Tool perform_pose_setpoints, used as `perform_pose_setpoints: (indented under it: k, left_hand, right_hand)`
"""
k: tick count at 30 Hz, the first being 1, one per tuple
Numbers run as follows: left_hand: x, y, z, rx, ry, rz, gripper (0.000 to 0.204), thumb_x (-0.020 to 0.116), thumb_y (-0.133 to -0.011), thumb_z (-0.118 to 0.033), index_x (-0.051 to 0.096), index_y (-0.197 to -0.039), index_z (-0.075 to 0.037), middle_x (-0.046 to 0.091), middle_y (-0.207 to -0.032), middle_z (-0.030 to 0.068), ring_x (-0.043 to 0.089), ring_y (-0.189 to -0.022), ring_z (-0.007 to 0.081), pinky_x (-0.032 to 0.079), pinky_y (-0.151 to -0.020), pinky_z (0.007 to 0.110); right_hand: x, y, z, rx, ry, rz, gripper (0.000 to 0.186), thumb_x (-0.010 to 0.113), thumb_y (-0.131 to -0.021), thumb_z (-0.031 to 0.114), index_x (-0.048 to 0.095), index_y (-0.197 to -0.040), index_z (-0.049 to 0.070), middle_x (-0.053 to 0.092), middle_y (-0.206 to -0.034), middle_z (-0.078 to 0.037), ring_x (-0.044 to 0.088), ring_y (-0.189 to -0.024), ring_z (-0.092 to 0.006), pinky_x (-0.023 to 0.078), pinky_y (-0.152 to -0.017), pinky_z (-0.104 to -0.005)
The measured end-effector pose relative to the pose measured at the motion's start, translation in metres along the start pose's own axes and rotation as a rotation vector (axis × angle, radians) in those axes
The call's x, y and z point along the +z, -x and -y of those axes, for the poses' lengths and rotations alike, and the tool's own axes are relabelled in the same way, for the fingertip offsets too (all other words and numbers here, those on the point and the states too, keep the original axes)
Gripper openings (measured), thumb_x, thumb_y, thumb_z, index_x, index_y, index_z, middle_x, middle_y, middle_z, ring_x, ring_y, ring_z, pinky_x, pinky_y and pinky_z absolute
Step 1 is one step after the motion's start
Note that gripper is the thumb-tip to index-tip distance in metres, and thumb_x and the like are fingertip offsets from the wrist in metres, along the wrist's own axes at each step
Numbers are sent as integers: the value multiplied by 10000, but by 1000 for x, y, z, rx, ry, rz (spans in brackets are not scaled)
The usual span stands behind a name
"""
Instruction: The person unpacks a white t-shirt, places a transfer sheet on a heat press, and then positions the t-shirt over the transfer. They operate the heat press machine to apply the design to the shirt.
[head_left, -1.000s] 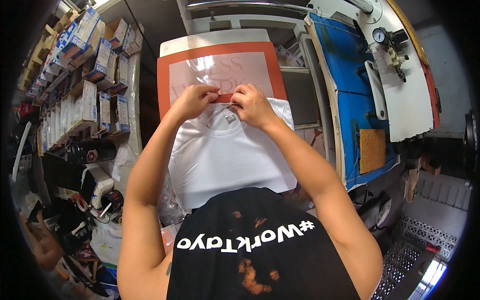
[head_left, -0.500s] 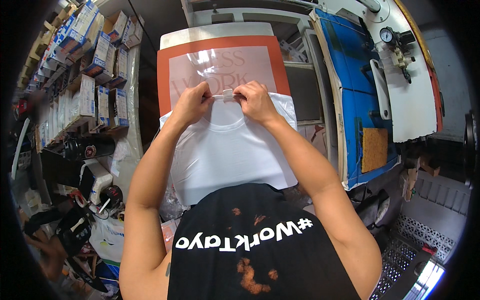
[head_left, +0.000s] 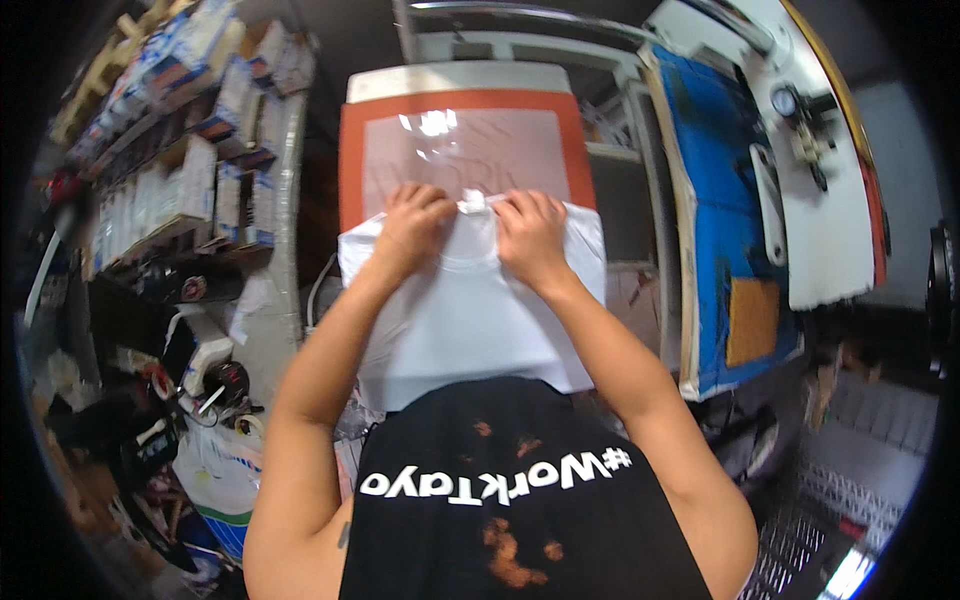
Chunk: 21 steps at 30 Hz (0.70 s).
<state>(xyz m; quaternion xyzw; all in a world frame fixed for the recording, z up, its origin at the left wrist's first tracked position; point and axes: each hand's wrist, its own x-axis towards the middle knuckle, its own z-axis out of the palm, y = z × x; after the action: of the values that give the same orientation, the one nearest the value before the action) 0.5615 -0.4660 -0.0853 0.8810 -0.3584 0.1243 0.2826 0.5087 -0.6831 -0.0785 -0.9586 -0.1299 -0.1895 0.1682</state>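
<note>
A white T-shirt lies over the near part of a flat board, its collar end pointing away from me. My left hand is closed on the shirt's neckline at the left, fingers curled over the fabric. On the other side of the neck opening, my right hand grips the collar in the same way. Between them a small white neck tag sticks up at the collar. Beyond the shirt, a shiny translucent sheet with faint lettering lies on an orange sheet, whose border shows around it.
At right stands a machine with a blue padded bed, a brown square pad, a white panel and a pressure gauge. Shelved boxes line the left, above rolls of tape and a plastic bag.
The view has shifted slightly, so the board sits lower and farther right. My fingers now lie flatter over the collar, and the right hand has drawn a little nearer to me.
</note>
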Motion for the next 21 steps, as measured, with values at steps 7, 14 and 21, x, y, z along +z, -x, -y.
perform_pose_setpoints:
  k: [7, 14, 21]
  left_hand:
    - [27, 8, 1, -72, 128, -138, 120, 675, -757, -132, 698, -862, -78, 624, -991, 97, 571, -1063, 300, 349, -1087, 514]
    - [9, 16, -3, -170, 236, -277, 206, 673, -787, -79, 680, -993, -73, 634, -1010, 112, 582, -1073, 321, 371, -1087, 507]
    - [-58, 75, 8, -302, 279, -506, 183, 655, -800, -42, 670, -983, -39, 647, -1011, 134, 601, -1040, 325, 445, -974, 443]
  right_hand:
    - [7, 17, 28, -118, -108, -4, 261, 670, -789, 137, 660, -1022, 18, 598, -1062, -126, 539, -1053, -326, 365, -972, -475]
    - [10, 12, 52, -97, -2, 109, 447, 638, -817, 206, 591, -1208, -6, 538, -1250, -185, 467, -1224, -353, 337, -1031, -489]
    - [11, 0, 65, 64, 72, 194, 460, 644, -819, 244, 565, -1202, 4, 545, -1254, -172, 466, -1218, -340, 332, -1024, -488]
